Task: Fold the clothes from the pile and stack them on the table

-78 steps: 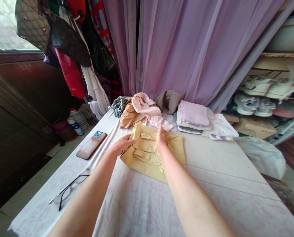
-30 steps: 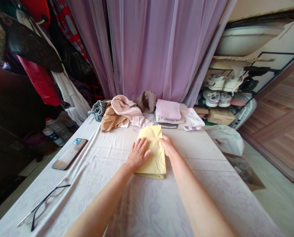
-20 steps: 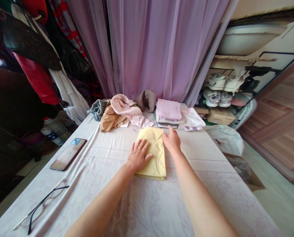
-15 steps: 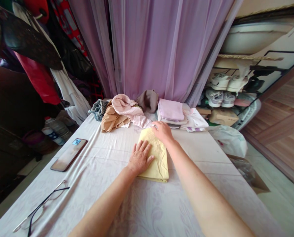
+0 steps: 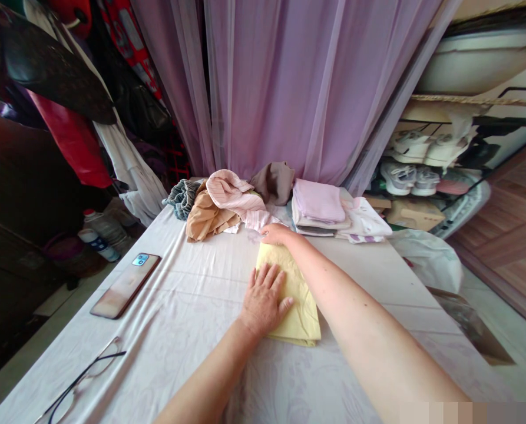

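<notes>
A folded yellow cloth (image 5: 298, 288) lies on the table in front of me, its near edge showing stacked layers. My left hand (image 5: 265, 297) rests flat on it with fingers spread, toward its left side. At the far left corner of the cloth is my right hand (image 5: 277, 234), its fingers curled together on the edge; the fingertips are partly hidden. Just beyond that hand lies a pink striped garment (image 5: 234, 191), bunched up beside a tan garment (image 5: 207, 218).
A neat stack of folded lilac cloth (image 5: 318, 200) and a white printed cloth (image 5: 366, 221) lie at the back right. A grey-brown cloth (image 5: 274, 181) and dark ruffled fabric (image 5: 183, 197) are behind. A phone (image 5: 125, 285) and eyeglasses (image 5: 86, 377) lie left on the tablecloth (image 5: 192, 318).
My right hand has shifted slightly left along the cloth's far edge, and its fingers are more curled. My left hand stays flat on the cloth. The view has turned a little left.
</notes>
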The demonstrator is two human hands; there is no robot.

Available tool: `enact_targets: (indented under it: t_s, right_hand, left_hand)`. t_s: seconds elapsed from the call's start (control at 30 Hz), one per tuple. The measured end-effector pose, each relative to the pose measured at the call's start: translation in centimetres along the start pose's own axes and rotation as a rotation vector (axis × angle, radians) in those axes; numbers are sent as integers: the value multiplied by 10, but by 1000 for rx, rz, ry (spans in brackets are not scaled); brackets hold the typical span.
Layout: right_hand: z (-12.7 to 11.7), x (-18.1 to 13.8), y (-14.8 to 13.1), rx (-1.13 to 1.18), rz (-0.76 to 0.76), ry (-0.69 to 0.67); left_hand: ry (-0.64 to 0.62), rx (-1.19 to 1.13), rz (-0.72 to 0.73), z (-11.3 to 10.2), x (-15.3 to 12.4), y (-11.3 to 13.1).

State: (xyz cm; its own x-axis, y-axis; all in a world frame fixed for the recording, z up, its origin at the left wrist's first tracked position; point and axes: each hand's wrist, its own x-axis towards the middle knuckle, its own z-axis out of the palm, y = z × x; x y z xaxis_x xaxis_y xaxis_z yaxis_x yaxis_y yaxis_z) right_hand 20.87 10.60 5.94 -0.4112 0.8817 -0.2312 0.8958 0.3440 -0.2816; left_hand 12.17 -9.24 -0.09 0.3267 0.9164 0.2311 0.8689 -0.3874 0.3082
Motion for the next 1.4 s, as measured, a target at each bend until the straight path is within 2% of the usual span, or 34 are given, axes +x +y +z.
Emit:
enact_targets:
  t_s: [0.3,0.43,0.57,0.73,0.8,0.97,1.07,1.13,1.23,1.3,1.4]
  right_hand:
    - [39,-3,-2,117,-72,225]
    - [40,-20,0,115,-122,346]
    - [33,-41,20,62,-169,428]
    - [27,-66,56,-33,18,366]
    - [29,-71,65,-40,46,342]
    - [40,-72,70,-31,75,373]
    - [41,-74,65,-29,103,408]
    - [39,-77,56,-26,71,467]
    - [38,-82,41,2,-158,504]
    - [42,-84,34,15,-310,422]
    - [54,-85,34,-21,-306,289]
  left_hand:
    - [5,-11,72,8,-4,1]
    - [-5,-37,83,5,-5,-2]
    - [-57,-54,92,1,-6,-4]
    - [-97,-55,115,-5,-5,-7]
    - [-105,-51,146,-6,-5,-10]
    - [-173,-33,254,-11,-6,-21]
    - [-227,-30,270,-18,-4,-23]
    - [-240,-35,250,-22,-2,-19]
    - [-186,-43,197,-23,-1,-5]
    - [-155,-51,209,-20,-2,7]
    - [-209,-50,312,-13,-5,16]
